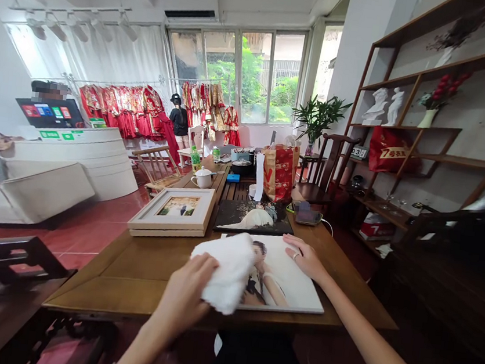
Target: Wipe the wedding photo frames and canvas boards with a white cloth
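A white cloth (pixel 227 271) is gripped in my left hand (pixel 189 287), its fingers folded over the cloth's left side. The cloth covers the left part of a photo panel (pixel 297 279) lying flat near the table's front edge. On the panel's upper right area, my right hand (pixel 304 259) rests with fingers spread; a ring shows on one finger. Just beyond lies a dark photo panel (pixel 253 217) with a figure in a white dress. To the left are stacked white picture frames (pixel 173 212), the top one holding a small outdoor photo.
The wooden table (pixel 99 282) also bears a lidded white cup (pixel 202 178), a red and tan paper bag (pixel 279 171), a phone (pixel 309 213) with a cable, and a green bottle (pixel 195 159). A dark chair (pixel 325 171) stands behind right. One person (pixel 178 119) is by the clothes racks.
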Demonstrator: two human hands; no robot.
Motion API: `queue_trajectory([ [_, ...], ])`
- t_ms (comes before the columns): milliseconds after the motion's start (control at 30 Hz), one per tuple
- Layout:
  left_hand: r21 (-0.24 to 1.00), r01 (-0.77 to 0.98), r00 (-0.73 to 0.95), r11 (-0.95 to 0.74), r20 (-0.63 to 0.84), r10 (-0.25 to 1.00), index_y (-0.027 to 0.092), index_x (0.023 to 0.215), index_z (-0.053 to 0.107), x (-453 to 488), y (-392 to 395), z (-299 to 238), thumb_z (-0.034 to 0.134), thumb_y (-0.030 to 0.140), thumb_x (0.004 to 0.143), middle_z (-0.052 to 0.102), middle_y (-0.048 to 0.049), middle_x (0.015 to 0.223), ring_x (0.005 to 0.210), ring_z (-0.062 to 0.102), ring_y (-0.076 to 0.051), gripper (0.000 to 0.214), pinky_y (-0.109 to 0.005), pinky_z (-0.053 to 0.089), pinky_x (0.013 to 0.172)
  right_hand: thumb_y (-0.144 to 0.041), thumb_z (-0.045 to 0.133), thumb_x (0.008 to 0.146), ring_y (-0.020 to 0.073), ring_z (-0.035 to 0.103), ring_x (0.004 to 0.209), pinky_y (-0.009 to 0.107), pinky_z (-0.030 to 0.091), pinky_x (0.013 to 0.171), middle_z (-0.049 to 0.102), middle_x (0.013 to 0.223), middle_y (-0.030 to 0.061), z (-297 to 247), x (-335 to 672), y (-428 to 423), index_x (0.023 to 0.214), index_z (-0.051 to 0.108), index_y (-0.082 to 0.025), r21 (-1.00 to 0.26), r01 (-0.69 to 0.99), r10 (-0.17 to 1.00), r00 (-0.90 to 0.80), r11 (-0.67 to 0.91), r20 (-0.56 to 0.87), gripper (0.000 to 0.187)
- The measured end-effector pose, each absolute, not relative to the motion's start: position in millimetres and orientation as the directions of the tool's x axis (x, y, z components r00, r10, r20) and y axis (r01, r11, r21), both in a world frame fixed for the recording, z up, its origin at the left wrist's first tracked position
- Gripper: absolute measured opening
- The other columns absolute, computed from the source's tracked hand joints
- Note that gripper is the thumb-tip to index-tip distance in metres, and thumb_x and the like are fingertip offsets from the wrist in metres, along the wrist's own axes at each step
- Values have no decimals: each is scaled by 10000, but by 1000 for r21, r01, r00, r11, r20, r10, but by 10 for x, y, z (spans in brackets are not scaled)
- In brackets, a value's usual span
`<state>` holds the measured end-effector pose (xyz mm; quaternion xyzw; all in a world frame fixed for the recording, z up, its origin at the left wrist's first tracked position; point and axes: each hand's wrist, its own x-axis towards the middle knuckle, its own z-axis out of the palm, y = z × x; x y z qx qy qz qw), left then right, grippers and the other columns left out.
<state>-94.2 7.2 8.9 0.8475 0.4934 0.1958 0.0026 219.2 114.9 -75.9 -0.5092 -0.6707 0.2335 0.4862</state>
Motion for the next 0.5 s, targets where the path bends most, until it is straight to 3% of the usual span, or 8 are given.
queue_trajectory([
  [133, 127, 805, 545, -579, 226, 807, 188, 1024, 512, -509, 358, -27, 497, 114, 494, 511, -111, 1154, 1106, 436, -296, 535, -419, 325, 950, -282, 587, 737, 226, 485, 1207, 453, 307, 1064, 595, 1229, 74, -760, 2217, 1131, 1045, 662, -219, -800, 460, 911, -50, 385, 410, 323],
  [267, 137, 815, 544, -563, 155, 825, 213, 1312, 375, -402, 806, -92, 511, 92, 543, 286, -106, 1435, 1332, 163, -321, 790, -534, 97, 1048, -310, 622, 720, 229, 480, 1212, 458, 305, 1064, 588, 1240, 67, -772, 2235, 1130, 1043, 663, -234, -807, 446, 911, -52, 387, 409, 334],
  [500, 187, 813, 537, -552, 127, 834, 259, 1309, 432, -490, 905, -89, 444, 50, 547, 335, -50, 1427, 1340, 188, -272, 791, -505, 164, 1056, -325, 626, 721, 236, 486, 1206, 469, 303, 1062, 590, 1236, 70, -787, 2239, 1141, 1046, 663, -234, -801, 452, 907, -45, 392, 418, 340],
])
